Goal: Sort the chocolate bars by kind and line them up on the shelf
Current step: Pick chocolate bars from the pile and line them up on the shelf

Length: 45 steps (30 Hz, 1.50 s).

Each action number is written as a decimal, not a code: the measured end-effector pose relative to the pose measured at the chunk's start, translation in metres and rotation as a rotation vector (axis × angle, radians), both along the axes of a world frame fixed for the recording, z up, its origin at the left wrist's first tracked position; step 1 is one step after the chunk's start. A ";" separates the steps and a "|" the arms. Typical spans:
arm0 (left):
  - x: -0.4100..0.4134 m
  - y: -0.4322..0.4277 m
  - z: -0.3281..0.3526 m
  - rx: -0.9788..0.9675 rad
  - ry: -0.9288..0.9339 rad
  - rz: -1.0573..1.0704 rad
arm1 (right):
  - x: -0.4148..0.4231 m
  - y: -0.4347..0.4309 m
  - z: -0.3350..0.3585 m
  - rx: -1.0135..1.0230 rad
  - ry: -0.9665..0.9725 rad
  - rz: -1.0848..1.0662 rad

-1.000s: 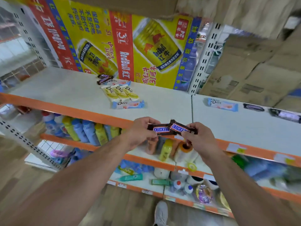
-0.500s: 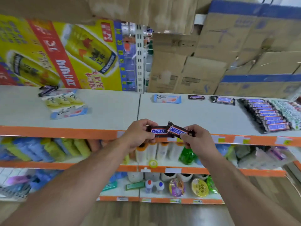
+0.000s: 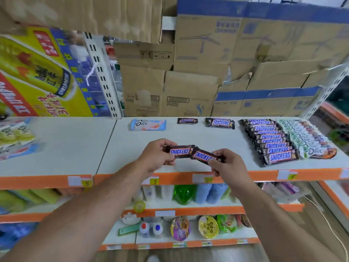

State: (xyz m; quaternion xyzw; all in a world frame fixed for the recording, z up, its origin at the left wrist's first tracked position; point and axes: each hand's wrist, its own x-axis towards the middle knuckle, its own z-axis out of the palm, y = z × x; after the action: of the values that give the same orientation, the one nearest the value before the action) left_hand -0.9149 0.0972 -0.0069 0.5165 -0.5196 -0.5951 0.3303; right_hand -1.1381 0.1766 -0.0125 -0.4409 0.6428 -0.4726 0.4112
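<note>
My left grip (image 3: 154,157) and right grip (image 3: 227,167) are held up side by side over the front of a white shelf with an orange front edge (image 3: 132,148). The left grip pinches the outer end of a brown-wrapped chocolate bar with blue lettering, the left Snickers bar (image 3: 179,151), which lies about level. The right grip pinches the outer end of a second bar of the same kind, the right Snickers bar (image 3: 204,155), tilted down toward my right. The two bars' inner ends meet, slightly overlapping, in the space between my grips.

Farther right on the shelf, well apart from my grips, lies a tidy row of Snickers bars (image 3: 272,142), overlapping one another from back to front. Just beside it on the right is a row of white and green Dove bars (image 3: 306,140).

Near the back of the shelf lie a pale blue Dove bar (image 3: 148,125), a small dark Snickers bar (image 3: 187,121) and a larger loose Snickers bar (image 3: 220,122), each apart from the others. At far left, blurred, are yellow-green Dove bars (image 3: 17,133). Brown cardboard boxes (image 3: 188,91) are stacked behind the shelf.
</note>
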 end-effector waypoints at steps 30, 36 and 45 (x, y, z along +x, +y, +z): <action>-0.091 -0.162 -0.048 -0.482 -0.688 0.106 | -0.074 -0.147 -0.023 0.113 -0.011 0.083; -0.096 -0.154 -0.049 -0.470 -0.782 0.159 | -0.080 -0.156 -0.026 0.120 0.001 0.175; -0.057 -0.089 -0.059 -0.710 -1.099 0.022 | -0.076 -0.170 -0.031 0.109 0.001 0.300</action>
State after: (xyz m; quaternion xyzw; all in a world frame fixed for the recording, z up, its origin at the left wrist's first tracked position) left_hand -0.9718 0.0079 -0.0664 0.6102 -0.7723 -0.0334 0.1732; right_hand -1.2142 0.0067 -0.0433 -0.5092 0.5947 -0.3701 0.5001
